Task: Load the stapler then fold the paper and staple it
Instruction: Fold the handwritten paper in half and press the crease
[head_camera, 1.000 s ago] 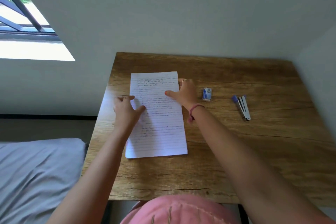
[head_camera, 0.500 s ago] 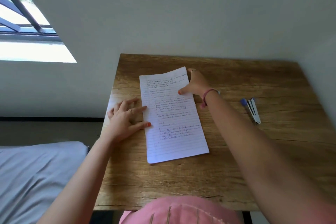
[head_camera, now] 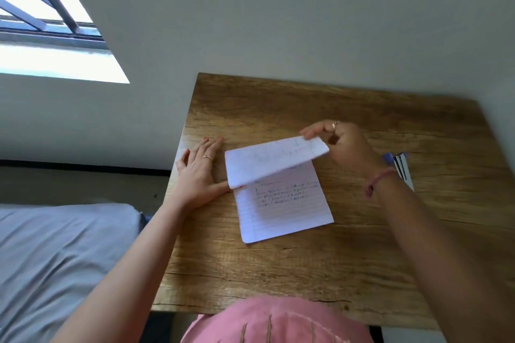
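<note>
A lined, handwritten sheet of paper [head_camera: 281, 203] lies in the middle of the wooden table [head_camera: 278, 273]. Its far half is lifted and bent over toward me. My right hand [head_camera: 338, 142] pinches the raised far right corner of the paper. My left hand [head_camera: 199, 175] lies flat on the table at the sheet's left edge, fingers spread, thumb touching the fold line. A small stapler [head_camera: 401, 168] with a blue end rests on the table to the right, partly hidden behind my right wrist.
The table stands against a grey wall. A grey bed cover [head_camera: 55, 259] lies to the left of the table, and a window [head_camera: 41, 22] is at the upper left. Pink clothing [head_camera: 273, 323] shows at the near table edge.
The flat sheet has been raised at its far end and bent over toward me by my right hand. My left hand stayed flat at the sheet's left side. The small staple box is out of sight.
</note>
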`<state>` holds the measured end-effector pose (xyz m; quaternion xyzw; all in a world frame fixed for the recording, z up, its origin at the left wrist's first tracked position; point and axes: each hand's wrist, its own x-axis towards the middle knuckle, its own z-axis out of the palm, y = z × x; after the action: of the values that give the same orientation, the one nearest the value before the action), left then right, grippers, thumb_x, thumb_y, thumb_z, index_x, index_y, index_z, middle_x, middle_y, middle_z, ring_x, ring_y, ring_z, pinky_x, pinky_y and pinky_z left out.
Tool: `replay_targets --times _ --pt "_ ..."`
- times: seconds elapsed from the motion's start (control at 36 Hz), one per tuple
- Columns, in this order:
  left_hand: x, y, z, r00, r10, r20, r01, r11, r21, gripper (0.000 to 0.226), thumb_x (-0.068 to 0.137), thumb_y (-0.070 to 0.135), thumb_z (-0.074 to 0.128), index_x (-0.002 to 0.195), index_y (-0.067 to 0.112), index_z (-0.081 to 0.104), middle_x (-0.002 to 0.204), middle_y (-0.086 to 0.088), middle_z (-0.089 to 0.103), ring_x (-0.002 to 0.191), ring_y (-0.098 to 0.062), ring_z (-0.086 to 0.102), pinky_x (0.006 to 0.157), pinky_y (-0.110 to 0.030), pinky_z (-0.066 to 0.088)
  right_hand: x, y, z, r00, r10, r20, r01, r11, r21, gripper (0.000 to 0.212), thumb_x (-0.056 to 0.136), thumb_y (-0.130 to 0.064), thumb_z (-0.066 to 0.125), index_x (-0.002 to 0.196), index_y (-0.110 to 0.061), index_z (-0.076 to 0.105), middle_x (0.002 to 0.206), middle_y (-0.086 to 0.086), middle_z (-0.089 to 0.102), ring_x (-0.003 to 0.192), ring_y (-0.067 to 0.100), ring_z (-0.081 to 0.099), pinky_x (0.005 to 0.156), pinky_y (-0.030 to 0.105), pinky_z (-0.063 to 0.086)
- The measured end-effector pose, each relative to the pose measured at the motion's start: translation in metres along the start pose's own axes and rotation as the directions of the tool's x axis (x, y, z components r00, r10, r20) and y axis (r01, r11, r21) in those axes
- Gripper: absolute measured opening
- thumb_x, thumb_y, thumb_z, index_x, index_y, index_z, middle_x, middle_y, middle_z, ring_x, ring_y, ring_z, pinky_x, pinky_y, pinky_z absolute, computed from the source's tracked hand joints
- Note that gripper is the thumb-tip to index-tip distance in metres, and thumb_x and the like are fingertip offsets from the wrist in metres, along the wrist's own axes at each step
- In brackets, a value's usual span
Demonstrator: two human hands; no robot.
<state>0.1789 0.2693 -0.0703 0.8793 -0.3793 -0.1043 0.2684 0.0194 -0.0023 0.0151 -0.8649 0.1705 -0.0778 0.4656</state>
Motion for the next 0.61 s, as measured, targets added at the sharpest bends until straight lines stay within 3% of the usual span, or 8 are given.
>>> replay_targets --times 0.11,0.19,0.28,0.36,0.53,0.61 --pt "0.0 0.001 -0.002 0.999 0.041 0.009 -0.041 0.999 0.019 0.094 0.064 0.073 0.05 0.148 0.04 0.022 0.155 0.008 0.028 0.147 -0.012 0.01 0.116 -0.045 0.001 -0.035 0.014 0.005 0.999 -0.047 0.02 0.048 0.994 -0.094 0.02 0.082 -0.003 0.07 0.093 -0.019 0.073 0.115 -0.007 0.066 0.109 -0.003 0.058 0.089 0.011 0.046" --pt "-0.001 0.001 -0.002 0.997 0.075 0.007 -0.076 0.997 0.034 0.078 0.073 0.06 0.064 0.142 0.048 0.031 0.153 0.01 0.031 0.147 -0.013 0.011 0.115 -0.048 0.001 -0.053 0.024 0.012 0.996 -0.088 -0.017 0.084 0.984 -0.157 0.018 0.082 -0.004 0.072 0.094 -0.017 0.075 0.119 -0.004 0.066 0.115 0.01 0.056 0.1 0.028 0.045" --pt "-0.003 0.004 -0.003 0.996 0.093 -0.005 -0.092 0.992 0.088 0.065 0.077 0.051 0.07 0.136 0.05 0.042 0.152 0.01 0.033 0.146 -0.014 0.014 0.114 -0.05 0.003 -0.062 0.034 0.018 0.985 -0.172 0.0 0.166 0.949 -0.267 0.023 0.079 0.0 0.073 0.096 -0.015 0.076 0.12 0.002 0.065 0.112 0.021 0.059 0.098 0.045 0.046" --pt "-0.003 0.007 -0.004 0.996 0.093 0.0 -0.093 0.991 0.095 0.056 0.078 0.049 0.07 0.13 0.051 0.05 0.152 0.01 0.033 0.146 -0.015 0.015 0.114 -0.05 0.003 -0.069 0.042 0.022 0.985 -0.171 0.033 0.173 0.941 -0.291 0.025 0.08 0.001 0.071 0.099 -0.014 0.076 0.124 0.006 0.063 0.113 0.025 0.059 0.095 0.051 0.047" --pt "-0.006 0.01 -0.007 0.996 0.086 -0.004 -0.086 0.994 0.064 0.05 0.078 0.04 0.073 0.123 0.051 0.055 0.151 0.009 0.036 0.145 -0.015 0.017 0.115 -0.05 0.002 -0.083 0.046 0.025 0.978 -0.202 0.052 0.206 0.895 -0.395 0.034 0.08 0.004 0.07 0.107 -0.016 0.073 0.128 0.005 0.062 0.114 0.023 0.059 0.094 0.049 0.048" --pt "-0.006 0.011 -0.008 0.996 0.084 0.004 -0.085 0.994 0.065 0.047 0.079 0.04 0.073 0.122 0.052 0.056 0.151 0.01 0.035 0.145 -0.015 0.016 0.115 -0.048 0.001 -0.09 0.047 0.026 0.97 -0.233 0.072 0.241 0.865 -0.44 0.039 0.08 0.004 0.069 0.113 -0.015 0.071 0.128 0.009 0.061 0.117 0.013 0.052 0.098 0.033 0.044"
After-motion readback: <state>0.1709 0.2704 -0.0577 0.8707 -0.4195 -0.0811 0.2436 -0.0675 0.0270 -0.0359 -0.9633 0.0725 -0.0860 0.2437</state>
